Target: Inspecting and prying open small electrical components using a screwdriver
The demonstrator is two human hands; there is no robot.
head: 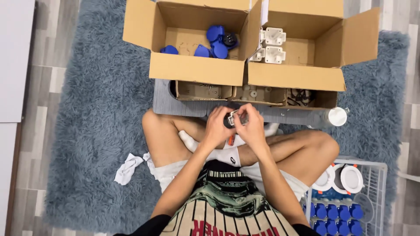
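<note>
I sit cross-legged on a shaggy blue-grey rug (96, 113). My left hand (217, 127) and my right hand (251, 126) meet above my crossed legs, both closed around a small dark and white plastic part (233, 118). Most of the part is hidden by my fingers. An orange-tipped tool (231, 140) lies on my sock just below the hands.
Ahead stand two open cardboard boxes: the left box (197, 70) holds blue plastic caps (217, 41), the right box (297, 76) white square parts (273, 46). Small trays (245, 93) of screws and bits sit between. A wire basket (372, 175) at right holds blue and white pieces. A white cloth (127, 168) lies left.
</note>
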